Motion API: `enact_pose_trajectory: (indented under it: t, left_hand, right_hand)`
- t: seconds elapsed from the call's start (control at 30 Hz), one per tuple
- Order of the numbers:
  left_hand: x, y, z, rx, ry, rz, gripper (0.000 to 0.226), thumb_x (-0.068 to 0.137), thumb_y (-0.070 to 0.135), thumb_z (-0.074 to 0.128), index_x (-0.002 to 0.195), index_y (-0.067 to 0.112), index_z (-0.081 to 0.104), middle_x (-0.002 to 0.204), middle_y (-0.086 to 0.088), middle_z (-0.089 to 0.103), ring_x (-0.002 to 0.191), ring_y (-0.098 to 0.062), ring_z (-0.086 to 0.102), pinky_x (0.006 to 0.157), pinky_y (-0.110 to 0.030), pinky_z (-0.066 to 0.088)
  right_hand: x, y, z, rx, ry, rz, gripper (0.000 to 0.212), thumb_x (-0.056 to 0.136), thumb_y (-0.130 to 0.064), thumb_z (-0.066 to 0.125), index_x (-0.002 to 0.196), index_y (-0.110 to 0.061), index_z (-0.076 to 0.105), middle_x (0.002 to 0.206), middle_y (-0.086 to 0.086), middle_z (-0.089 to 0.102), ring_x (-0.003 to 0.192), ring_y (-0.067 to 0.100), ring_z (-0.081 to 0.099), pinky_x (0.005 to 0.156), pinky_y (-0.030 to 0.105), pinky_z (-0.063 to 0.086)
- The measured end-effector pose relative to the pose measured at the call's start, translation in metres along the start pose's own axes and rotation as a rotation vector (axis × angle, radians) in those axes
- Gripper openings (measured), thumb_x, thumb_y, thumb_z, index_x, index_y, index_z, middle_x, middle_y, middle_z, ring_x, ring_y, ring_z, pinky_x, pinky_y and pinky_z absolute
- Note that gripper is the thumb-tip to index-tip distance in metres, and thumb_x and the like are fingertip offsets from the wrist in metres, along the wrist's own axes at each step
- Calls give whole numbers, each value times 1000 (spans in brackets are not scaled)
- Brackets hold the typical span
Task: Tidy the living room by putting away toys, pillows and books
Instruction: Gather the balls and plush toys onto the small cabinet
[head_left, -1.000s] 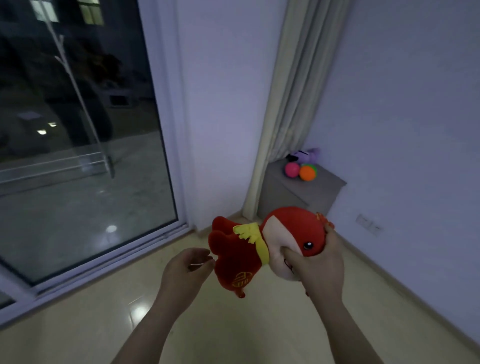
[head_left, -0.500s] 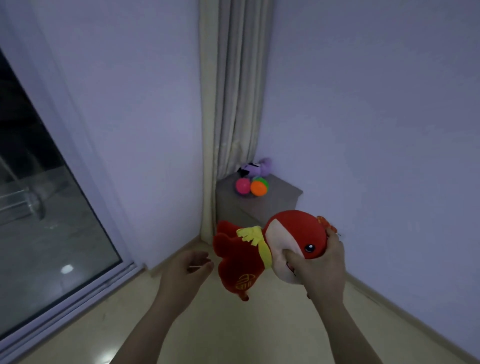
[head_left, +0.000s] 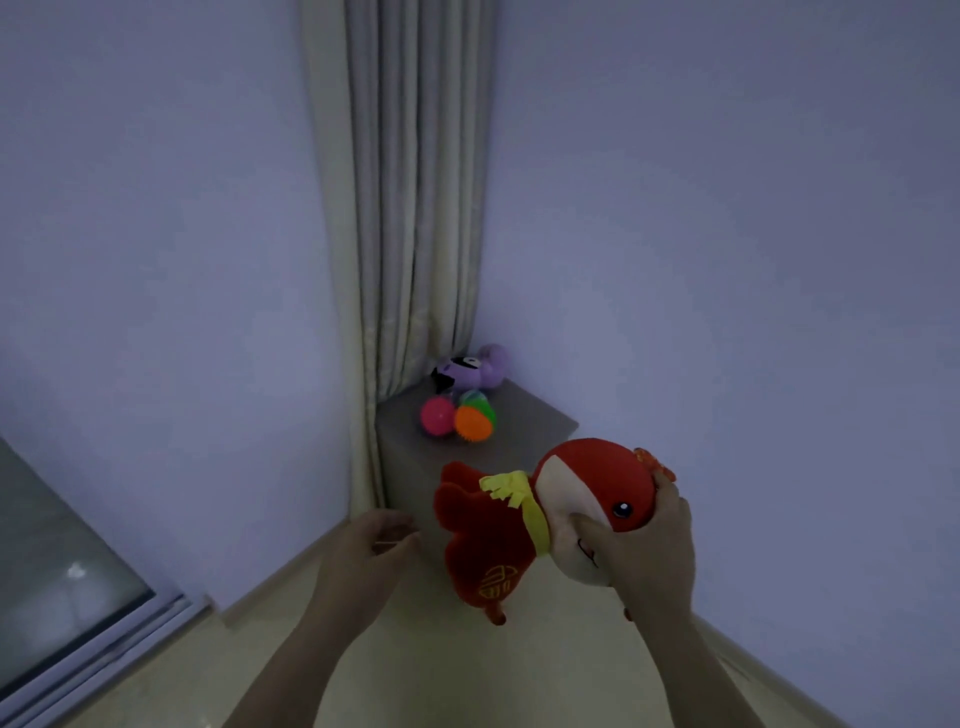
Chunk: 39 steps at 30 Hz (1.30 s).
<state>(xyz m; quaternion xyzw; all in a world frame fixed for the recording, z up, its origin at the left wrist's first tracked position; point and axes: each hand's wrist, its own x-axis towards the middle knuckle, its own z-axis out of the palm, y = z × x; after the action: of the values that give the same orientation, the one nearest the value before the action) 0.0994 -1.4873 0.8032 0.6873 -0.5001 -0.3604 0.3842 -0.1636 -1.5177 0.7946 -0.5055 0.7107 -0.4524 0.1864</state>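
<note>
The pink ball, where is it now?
In the head view, the pink ball lies on the grey cabinet in the corner, directly left of the orange ball and just in front of the purple plush toy.

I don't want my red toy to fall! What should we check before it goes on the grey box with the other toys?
1. The right hand grips the red toy by its head: ok.
2. The left hand is open and free to help: ok.
3. Bare room on the grey box, at its right side: ok.
4. The pink ball and orange ball will not roll if bumped: cannot tell.
5. The purple toy sits at the back, out of the way: ok.
</note>
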Motion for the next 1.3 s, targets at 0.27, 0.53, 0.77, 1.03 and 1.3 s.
enact_pose_trajectory:
  t: [0.27, 0.53, 0.77, 1.03, 1.3]
  left_hand:
    - [127, 26, 45, -27, -33, -19, 17, 84, 18, 70, 100, 21, 65, 93, 6, 67, 81, 0, 60, 61, -7, 39]
    - [216, 46, 84, 11, -23, -98, 14, 84, 16, 70, 95, 23, 64, 90, 6, 66, 81, -4, 60, 64, -11, 41]
    - [272, 56, 131, 67, 109, -211, 13, 83, 17, 70, 94, 24, 67, 89, 9, 68, 83, -4, 62, 65, -12, 41]
    - [313, 74, 190, 52, 241, -371, 11, 82, 16, 71, 93, 18, 70, 87, 3, 71, 81, -8, 64, 64, -17, 43]
    - [344, 65, 212, 89, 257, -488, 13, 83, 17, 70, 96, 19, 69, 88, 1, 71, 82, -13, 65, 75, -26, 46]
  right_hand:
    - [122, 5, 44, -144, -27, 1, 98, 56, -38, 85, 139, -27, 33, 109, -6, 40, 102, 25, 54, 77, 42, 52]
    - [223, 30, 90, -185, -129, 43, 99, 59, -39, 84, 142, -26, 31, 115, -1, 43, 105, 25, 52, 81, 41, 50]
    - [329, 66, 131, -248, -312, 14, 100, 60, -43, 83, 142, -24, 30, 119, 2, 45, 108, 27, 53, 83, 40, 49]
    - [430, 96, 176, -327, -604, -65, 104, 61, -42, 81, 145, -23, 24, 121, 5, 42, 111, 29, 50, 88, 44, 50]
    - [469, 121, 228, -441, -769, -80, 106, 63, -42, 81, 147, -15, 22, 126, 11, 41, 117, 32, 46, 91, 41, 46]
